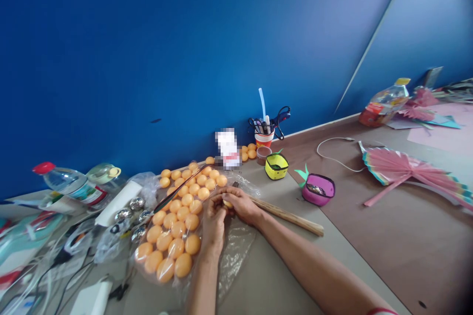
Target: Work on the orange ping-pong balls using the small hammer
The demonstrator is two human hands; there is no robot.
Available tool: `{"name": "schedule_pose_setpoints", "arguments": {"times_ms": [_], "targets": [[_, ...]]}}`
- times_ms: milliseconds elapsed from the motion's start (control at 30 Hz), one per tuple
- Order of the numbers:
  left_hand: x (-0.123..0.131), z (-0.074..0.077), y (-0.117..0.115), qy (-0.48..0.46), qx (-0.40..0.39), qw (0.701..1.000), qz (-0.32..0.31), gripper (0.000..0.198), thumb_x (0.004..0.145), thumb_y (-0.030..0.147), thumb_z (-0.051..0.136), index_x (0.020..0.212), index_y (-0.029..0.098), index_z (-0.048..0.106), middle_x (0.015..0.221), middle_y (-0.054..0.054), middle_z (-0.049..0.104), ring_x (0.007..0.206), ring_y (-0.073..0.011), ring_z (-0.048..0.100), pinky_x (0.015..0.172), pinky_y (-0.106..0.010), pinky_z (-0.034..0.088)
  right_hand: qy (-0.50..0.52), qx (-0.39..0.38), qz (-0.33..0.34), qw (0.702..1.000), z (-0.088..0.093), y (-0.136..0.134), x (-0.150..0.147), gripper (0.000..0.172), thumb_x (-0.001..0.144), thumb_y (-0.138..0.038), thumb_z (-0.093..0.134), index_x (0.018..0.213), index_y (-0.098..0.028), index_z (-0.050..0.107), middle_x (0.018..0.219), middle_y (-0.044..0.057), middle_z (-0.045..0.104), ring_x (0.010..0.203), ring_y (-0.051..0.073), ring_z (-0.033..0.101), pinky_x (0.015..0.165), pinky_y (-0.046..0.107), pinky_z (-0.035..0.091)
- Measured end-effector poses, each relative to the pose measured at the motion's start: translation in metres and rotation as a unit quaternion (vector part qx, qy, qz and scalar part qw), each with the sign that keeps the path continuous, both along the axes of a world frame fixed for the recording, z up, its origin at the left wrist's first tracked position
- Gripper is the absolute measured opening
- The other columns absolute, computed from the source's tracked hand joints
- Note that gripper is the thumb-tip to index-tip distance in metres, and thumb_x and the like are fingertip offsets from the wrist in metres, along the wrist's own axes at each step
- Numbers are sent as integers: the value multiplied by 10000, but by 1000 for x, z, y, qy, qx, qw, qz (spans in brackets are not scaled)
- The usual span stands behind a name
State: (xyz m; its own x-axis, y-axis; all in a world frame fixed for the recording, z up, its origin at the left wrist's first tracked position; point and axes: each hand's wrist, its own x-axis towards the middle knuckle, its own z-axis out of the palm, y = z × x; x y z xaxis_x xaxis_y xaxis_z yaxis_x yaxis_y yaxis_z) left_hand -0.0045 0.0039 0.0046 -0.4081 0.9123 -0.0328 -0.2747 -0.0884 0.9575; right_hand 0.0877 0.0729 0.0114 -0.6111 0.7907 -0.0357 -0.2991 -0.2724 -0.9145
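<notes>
My left hand (215,214) and my right hand (241,203) meet at the middle of the table with their fingers curled together. Between them shows a bit of a small pale-orange rounded thing (227,204); the fingers hide most of it. Just left of my hands lies a clear plastic bag full of orange balls (178,229). A thin dark stick (179,188) rests across this bag. Beside my right hand is a bundle of wooden sticks (290,215). Crumpled clear plastic (236,251) spreads below my hands.
A yellow basket (276,166) and a purple basket (318,190) stand right of centre. Behind them is a cup of pens (264,139). Pink folded paper (414,167) and a bottle (384,103) are at right. Shiny balls (123,214), cables and another bottle (70,182) crowd the left.
</notes>
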Motion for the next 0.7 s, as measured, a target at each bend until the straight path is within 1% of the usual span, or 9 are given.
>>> {"name": "schedule_pose_setpoints", "arguments": {"times_ms": [200,367,500,700], "targets": [[0,0,0,-7,-7,1000,-2,276,670,162,644,943,191,668,755,14,667,627,-148,576,642,-290,472,-3,-6,3,1000,1,-1,0,318,778,-420,665,930,-148,729,572,-17,588,412,69,405,396,216,301],[1,0,1,-23,6,1000,-12,290,664,143,634,950,179,664,757,14,668,626,-132,566,635,-269,467,1,-9,-6,1000,-2,0,-1,331,754,-432,668,892,-135,722,537,-20,564,398,68,405,388,213,308],[1,-1,1,-18,5,1000,-13,302,676,140,647,976,170,666,780,10,680,633,-122,569,636,-256,466,1,-15,-2,1000,-3,1,-2,356,742,-437,659,901,-124,720,519,-28,551,381,66,394,372,204,306],[3,2,-1,-32,10,999,-16,261,709,174,703,968,175,675,815,7,699,653,-123,584,643,-252,469,-4,-11,-2,1000,-1,1,-1,326,726,-401,657,893,-128,720,601,-5,606,412,61,411,380,191,301]]}}
